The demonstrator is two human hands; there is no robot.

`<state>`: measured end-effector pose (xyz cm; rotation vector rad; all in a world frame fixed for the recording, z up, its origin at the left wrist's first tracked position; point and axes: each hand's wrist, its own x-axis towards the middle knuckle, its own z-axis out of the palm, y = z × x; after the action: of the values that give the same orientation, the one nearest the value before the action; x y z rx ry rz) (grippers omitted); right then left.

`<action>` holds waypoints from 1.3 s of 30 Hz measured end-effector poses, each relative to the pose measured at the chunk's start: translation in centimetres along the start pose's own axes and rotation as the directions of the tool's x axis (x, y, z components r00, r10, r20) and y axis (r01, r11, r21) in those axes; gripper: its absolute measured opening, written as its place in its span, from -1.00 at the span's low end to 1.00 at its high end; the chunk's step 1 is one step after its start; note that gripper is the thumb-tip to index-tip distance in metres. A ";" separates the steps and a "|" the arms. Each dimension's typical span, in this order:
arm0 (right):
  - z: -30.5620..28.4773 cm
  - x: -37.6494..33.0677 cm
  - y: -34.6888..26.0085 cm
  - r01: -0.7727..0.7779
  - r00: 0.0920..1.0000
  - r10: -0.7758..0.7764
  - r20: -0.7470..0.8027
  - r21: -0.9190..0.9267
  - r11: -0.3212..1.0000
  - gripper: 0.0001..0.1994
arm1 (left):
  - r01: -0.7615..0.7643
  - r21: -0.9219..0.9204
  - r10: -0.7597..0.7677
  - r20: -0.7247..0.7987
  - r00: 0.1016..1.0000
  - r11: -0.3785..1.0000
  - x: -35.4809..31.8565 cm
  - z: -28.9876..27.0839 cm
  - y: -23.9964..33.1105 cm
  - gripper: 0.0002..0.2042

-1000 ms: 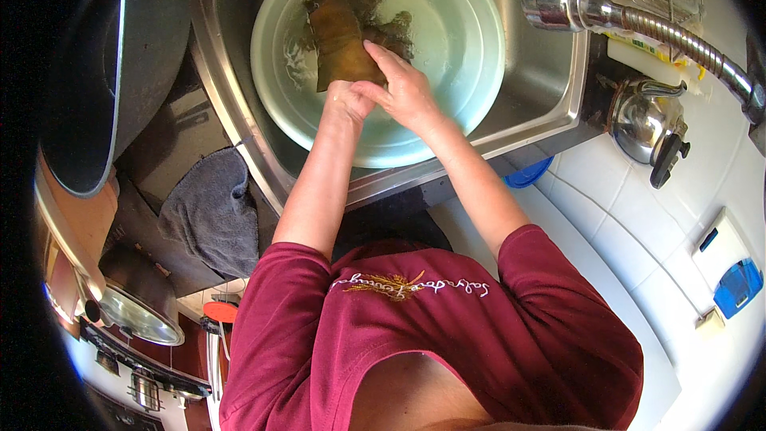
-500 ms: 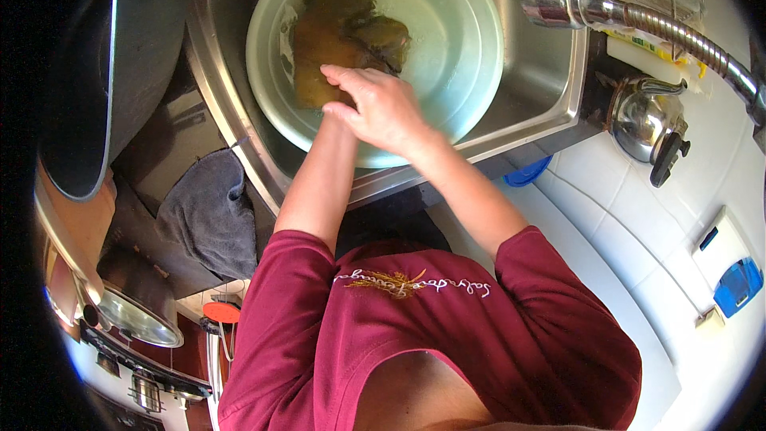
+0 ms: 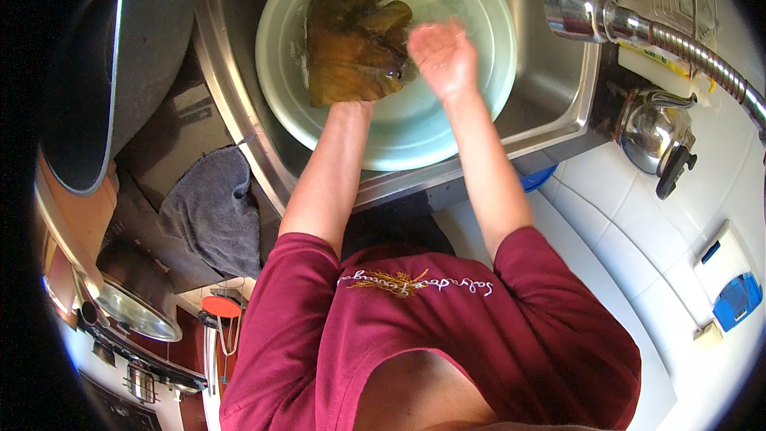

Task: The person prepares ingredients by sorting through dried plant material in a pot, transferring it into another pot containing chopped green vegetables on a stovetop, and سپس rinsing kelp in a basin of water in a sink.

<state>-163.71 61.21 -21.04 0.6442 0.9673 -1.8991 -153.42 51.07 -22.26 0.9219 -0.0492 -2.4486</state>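
brown leaf (image 3: 351,40) is held spread in the pale green basin (image 3: 479,104), inside the steel sink (image 3: 558,104) | left hand is hidden under the leaf, grasp cannot be told | right hand (image 3: 441,54) is laid open against the leaf's edge | tap (image 3: 590,16) and kettle (image 3: 654,132) are seen right; grey cloth (image 3: 211,211) left

1. A stainless steel sink (image 3: 558,104) sits at the far side and holds a large pale green basin (image 3: 487,56), which nearly fills it.
2. The dark counter (image 3: 159,136) left of the sink carries a grey cloth (image 3: 211,211), draped near its front edge.
3. A metal kettle (image 3: 654,132) stands right of the sink.
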 end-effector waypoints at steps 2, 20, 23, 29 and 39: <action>2.4 -3.9 2.4 0.218 0.965 -0.119 0.232 -0.469 0.856 -0.47 | 0.025 -0.067 -0.033 -0.122 0.992 0.997 -0.7 0.5 -0.6 -0.68; 3.7 -3.3 4.7 0.292 0.896 -0.240 0.374 -0.903 -0.315 -0.19 | 0.088 -0.193 -0.077 0.065 0.995 0.977 -0.7 -0.2 -2.7 -0.59; 2.9 -4.4 5.2 0.326 0.935 -0.069 0.347 -0.921 -0.213 -0.23 | 0.205 -0.125 -0.210 -0.025 0.977 0.971 -1.0 0.3 -0.4 -0.60; -1.8 1.8 -1.3 0.308 0.794 -0.597 -0.116 -0.770 0.559 -0.75 | 0.257 -0.028 -0.257 -0.005 0.966 0.966 0.2 0.8 1.2 -0.48; 3.1 -3.3 2.6 0.331 0.943 -0.223 0.247 -0.623 0.708 -0.51 | 0.147 -0.090 -0.157 -0.108 0.982 0.985 0.5 0.2 -0.7 -0.60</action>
<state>-160.01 59.43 -17.87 -0.0839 1.5910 -1.6457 -154.18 51.36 -22.60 1.0632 0.1663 -2.5102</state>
